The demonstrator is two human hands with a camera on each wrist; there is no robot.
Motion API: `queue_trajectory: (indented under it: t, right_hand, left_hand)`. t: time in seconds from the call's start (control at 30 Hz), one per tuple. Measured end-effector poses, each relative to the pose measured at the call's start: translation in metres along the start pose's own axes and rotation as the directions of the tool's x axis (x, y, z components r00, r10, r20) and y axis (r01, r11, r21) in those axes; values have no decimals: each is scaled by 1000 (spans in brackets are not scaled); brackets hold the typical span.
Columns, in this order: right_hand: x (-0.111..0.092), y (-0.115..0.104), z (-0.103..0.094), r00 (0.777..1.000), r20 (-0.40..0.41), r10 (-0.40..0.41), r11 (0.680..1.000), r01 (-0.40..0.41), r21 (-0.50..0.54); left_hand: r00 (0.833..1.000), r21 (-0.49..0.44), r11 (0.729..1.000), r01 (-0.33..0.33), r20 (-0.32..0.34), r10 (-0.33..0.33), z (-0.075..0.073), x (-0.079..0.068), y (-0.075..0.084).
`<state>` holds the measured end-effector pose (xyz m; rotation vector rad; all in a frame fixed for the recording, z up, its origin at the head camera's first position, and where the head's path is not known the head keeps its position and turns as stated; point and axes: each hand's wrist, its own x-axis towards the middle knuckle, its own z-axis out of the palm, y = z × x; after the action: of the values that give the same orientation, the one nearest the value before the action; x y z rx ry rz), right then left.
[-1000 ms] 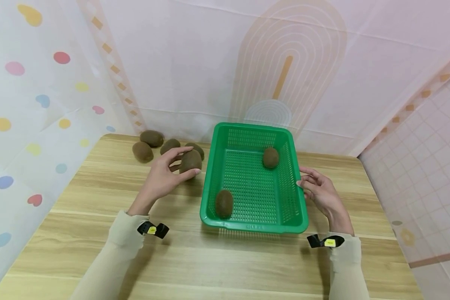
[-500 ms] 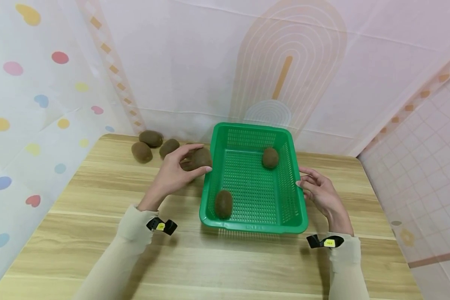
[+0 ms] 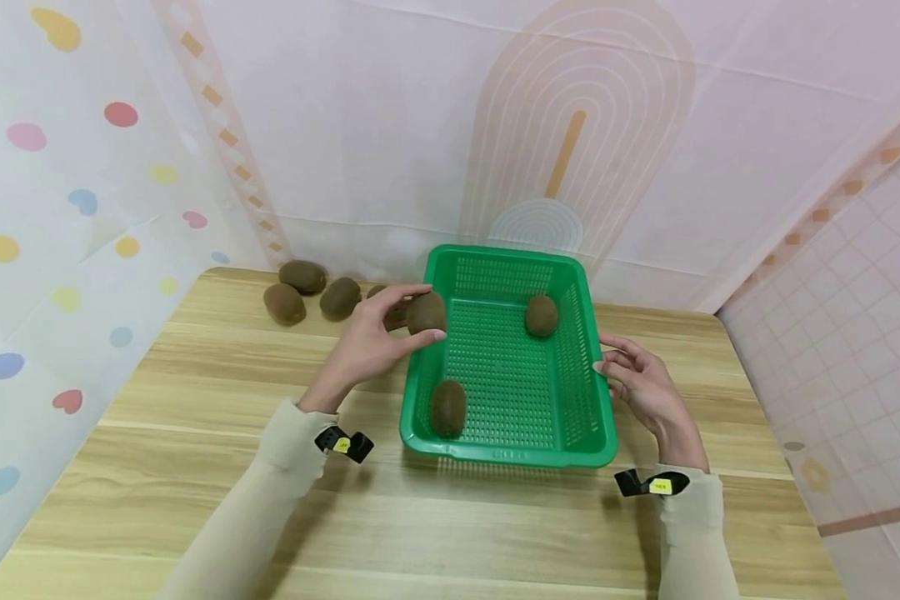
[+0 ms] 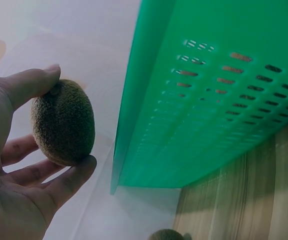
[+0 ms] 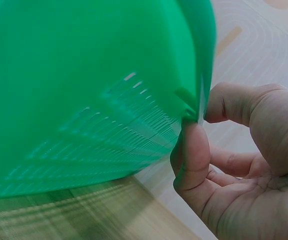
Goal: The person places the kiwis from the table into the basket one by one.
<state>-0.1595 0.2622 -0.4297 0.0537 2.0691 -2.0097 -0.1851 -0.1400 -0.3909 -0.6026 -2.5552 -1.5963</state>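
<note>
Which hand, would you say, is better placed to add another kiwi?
Likely the left hand: it holds a kiwi close to the basket, which the right hand grips on the opposite side.

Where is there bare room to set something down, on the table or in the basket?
The table is bare in front of the basket, between the sleeves, and right of the right hand. Inside the basket, the middle is free between two kiwis. It's crowded at back left: loose kiwis and the left hand holding another kiwi.
</note>
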Motion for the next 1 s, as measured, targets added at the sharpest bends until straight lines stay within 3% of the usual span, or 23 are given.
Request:
queue_trajectory:
  t: [0.4, 0.7, 1.0]
  right_hand:
    - [0, 2, -1, 1000, -2, -6, 1000, 6, -1]
    - [2, 1, 1, 1000, 1, -5, 1000, 5, -16]
    - [2, -1, 3, 1000, 4, 1, 1000, -1, -9]
  left_hand:
    - [998, 17, 1000, 20, 56, -21, 11, 6, 5]
    - [999, 26, 999, 31, 43, -32, 8, 6, 6]
    - [999, 191, 981, -19, 30, 14, -7, 5, -4]
